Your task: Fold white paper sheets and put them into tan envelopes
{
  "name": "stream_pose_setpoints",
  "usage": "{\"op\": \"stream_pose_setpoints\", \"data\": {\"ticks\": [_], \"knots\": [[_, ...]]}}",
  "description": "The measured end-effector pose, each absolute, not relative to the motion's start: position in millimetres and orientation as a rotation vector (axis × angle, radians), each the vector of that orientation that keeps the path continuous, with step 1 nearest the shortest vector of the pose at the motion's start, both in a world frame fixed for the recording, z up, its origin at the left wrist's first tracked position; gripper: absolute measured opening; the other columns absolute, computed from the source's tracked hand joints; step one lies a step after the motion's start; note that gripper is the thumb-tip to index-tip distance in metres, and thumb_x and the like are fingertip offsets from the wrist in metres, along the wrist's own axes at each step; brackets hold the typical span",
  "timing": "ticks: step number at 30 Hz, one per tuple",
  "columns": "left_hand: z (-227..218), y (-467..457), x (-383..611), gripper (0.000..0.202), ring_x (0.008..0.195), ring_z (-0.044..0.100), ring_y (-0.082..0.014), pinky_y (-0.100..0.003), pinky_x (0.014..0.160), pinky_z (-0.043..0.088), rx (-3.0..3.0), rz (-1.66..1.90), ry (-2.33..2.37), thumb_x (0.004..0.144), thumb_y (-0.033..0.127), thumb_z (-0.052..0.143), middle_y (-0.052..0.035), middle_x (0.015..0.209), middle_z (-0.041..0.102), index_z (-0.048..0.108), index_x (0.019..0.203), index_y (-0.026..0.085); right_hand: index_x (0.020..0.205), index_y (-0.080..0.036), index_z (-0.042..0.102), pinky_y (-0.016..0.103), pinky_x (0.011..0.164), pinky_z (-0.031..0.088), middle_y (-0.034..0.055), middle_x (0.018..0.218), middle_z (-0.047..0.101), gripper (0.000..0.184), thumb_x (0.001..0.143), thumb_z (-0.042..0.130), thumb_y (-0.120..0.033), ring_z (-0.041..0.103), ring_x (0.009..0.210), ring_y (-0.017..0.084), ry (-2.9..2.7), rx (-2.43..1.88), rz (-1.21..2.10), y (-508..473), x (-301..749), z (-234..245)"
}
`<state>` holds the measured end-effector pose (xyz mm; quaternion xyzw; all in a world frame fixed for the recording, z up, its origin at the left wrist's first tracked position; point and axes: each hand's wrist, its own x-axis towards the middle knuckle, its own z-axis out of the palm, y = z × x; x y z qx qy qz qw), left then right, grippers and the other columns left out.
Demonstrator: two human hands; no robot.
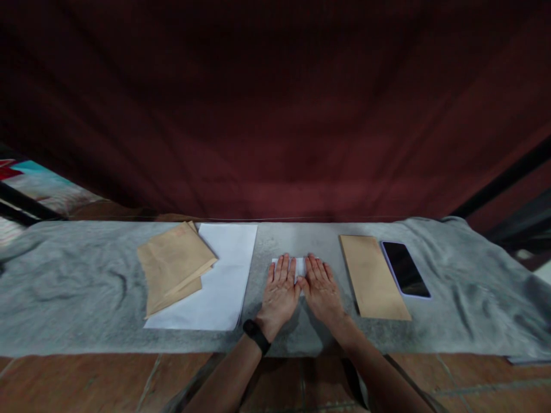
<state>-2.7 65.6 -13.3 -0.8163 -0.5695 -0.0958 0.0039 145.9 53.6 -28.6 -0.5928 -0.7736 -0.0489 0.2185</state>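
A small piece of white paper [300,267], seemingly folded, lies on the grey cloth in the middle. My left hand [280,291] presses flat on its left part, fingers stretched out and pointing away from me. Beside it my right hand [321,291] lies flat over the right part, fingers also straight. The two thumbs meet or nearly meet at the paper's near edge. Most of the paper is hidden beneath both hands. A dark band [256,337] circles my left wrist.
Brown envelopes [176,261] lie partly over a stack of white sheets [219,287] on the left. To the right are another brown envelope [374,278] and a phone [406,269]. Grey cloth [86,287] covers the surface; a dark red curtain [275,143] hangs behind.
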Motion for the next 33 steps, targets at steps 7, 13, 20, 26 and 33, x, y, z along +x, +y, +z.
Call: {"op": "stream_pose_setpoints", "data": {"ticks": [7,13,20,26,33], "knots": [[-10,67,-14,0.072,0.154,0.029,-0.0311,-0.052,0.124,0.029,-2.543,-0.293,-1.766,0.104,0.056,0.034,-0.0207,0.165,0.03,0.031,0.159,0.01,0.158,-0.004,0.034,0.053,0.122,0.03,0.0225,0.158,0.042,0.06,0.108,0.033,-0.038,0.039,0.149,0.032,-2.12,-1.709,-0.261,46,162,-36],[-2,68,-27,0.086,0.155,0.026,-0.0339,-0.053,0.125,0.025,-2.708,-0.202,-1.604,0.095,0.073,0.043,-0.0196,0.167,0.027,0.033,0.159,0.016,0.163,-0.008,0.02,0.053,0.123,0.027,0.0209,0.161,0.04,0.062,0.109,0.033,-0.038,0.037,0.15,0.03,-2.176,-1.696,-0.267,38,174,-40],[0,67,-30,0.086,0.155,0.026,-0.0332,-0.053,0.125,0.025,-2.723,-0.167,-1.586,0.095,0.073,0.045,-0.0192,0.167,0.027,0.034,0.159,0.017,0.162,-0.007,0.024,0.051,0.121,0.03,0.0202,0.159,0.043,0.065,0.108,0.035,-0.042,0.041,0.147,0.032,-2.126,-1.679,-0.305,33,178,-35],[2,60,-21,0.07,0.155,0.026,-0.0316,-0.054,0.125,0.024,-2.683,-0.233,-1.58,0.102,0.058,0.042,-0.0182,0.166,0.029,0.034,0.158,0.016,0.16,-0.007,0.029,0.051,0.12,0.031,0.0207,0.159,0.043,0.061,0.108,0.037,-0.037,0.042,0.146,0.033,-2.12,-1.675,-0.302,31,178,-33],[-6,45,9,0.055,0.155,0.028,-0.0261,-0.05,0.127,0.024,-2.707,-0.362,-1.565,0.107,0.038,0.034,-0.0137,0.166,0.033,0.036,0.157,0.014,0.152,-0.007,0.044,0.055,0.118,0.034,0.0212,0.155,0.049,0.05,0.107,0.035,-0.027,0.044,0.145,0.032,-2.12,-1.645,-0.223,38,185,-36]]}}
